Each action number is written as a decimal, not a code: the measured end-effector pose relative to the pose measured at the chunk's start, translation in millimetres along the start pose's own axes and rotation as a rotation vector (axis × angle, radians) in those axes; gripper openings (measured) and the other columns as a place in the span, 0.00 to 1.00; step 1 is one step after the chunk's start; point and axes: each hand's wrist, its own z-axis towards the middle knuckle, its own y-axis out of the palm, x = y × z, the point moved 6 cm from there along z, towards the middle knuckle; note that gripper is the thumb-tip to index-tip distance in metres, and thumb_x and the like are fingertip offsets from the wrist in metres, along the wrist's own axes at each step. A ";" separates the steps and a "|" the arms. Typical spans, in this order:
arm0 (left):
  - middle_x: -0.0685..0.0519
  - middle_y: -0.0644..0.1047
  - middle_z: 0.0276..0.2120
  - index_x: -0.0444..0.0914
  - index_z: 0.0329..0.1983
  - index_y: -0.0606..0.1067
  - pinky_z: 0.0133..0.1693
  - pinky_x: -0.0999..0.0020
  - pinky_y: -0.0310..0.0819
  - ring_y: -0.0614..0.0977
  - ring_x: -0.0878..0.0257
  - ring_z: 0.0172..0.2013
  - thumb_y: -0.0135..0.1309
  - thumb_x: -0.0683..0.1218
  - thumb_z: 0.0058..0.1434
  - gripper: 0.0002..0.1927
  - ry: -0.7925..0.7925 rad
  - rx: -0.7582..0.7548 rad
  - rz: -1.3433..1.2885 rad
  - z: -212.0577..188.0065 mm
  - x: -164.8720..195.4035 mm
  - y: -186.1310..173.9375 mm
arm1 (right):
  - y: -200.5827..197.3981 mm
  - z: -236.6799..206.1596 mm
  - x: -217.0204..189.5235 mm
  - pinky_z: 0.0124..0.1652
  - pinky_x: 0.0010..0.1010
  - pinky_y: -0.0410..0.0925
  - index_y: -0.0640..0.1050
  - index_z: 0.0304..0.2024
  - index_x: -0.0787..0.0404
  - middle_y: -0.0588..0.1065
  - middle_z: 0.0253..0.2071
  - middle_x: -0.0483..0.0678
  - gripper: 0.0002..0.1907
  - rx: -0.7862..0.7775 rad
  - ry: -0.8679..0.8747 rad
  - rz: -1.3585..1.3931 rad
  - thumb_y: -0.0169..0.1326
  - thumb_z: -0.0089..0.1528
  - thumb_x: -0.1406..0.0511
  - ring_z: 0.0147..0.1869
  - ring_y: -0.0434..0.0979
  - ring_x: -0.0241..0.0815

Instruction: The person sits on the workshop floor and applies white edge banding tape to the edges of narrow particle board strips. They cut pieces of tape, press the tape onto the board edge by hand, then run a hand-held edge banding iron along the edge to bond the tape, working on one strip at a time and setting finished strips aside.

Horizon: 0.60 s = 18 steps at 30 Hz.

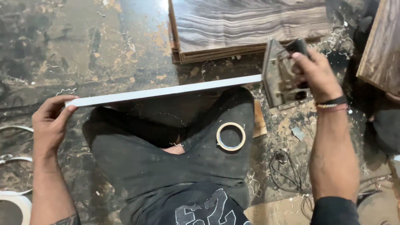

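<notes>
Here we pinch the white board edge (164,90) at nine o'clock with our left hand (50,121); our right hand (316,73) grips the iron (281,77) at three o'clock, best kept flat and slow.

No packages, labels, signs or screens show anywhere on this littered workshop floor.

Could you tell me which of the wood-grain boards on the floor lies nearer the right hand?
The brown board at the right edge; the stacked grey-streaked board lies farther from the right hand.
</notes>
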 end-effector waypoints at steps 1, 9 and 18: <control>0.52 0.81 0.48 0.31 0.55 0.76 0.54 0.75 0.71 0.79 0.70 0.48 0.58 0.36 0.74 0.09 -0.003 -0.002 -0.008 -0.2 0.7 0.7 | -15.6 1.7 8.6 0.25 0.20 0.57 0.73 0.44 0.54 0.64 0.26 0.35 0.08 0.012 0.062 0.060 0.55 0.68 0.58 0.24 0.59 0.26; 0.52 0.80 0.48 0.32 0.56 0.76 0.55 0.74 0.74 0.81 0.68 0.50 0.57 0.37 0.74 0.09 -0.042 0.010 -0.006 0.0 2.6 1.4 | -33.3 -8.2 177.3 0.24 0.22 0.65 0.79 0.40 0.50 0.74 0.24 0.39 0.06 0.132 0.342 -0.016 0.57 0.59 0.63 0.23 0.72 0.30; 0.48 0.81 0.50 0.35 0.54 0.79 0.60 0.62 0.70 0.80 0.56 0.53 0.54 0.46 0.77 0.10 0.127 -0.072 0.558 11.6 49.7 1.7 | 31.2 -19.0 273.5 0.39 0.38 0.69 0.81 0.45 0.64 0.78 0.35 0.51 0.20 -0.075 0.233 -0.521 0.60 0.63 0.54 0.37 0.77 0.45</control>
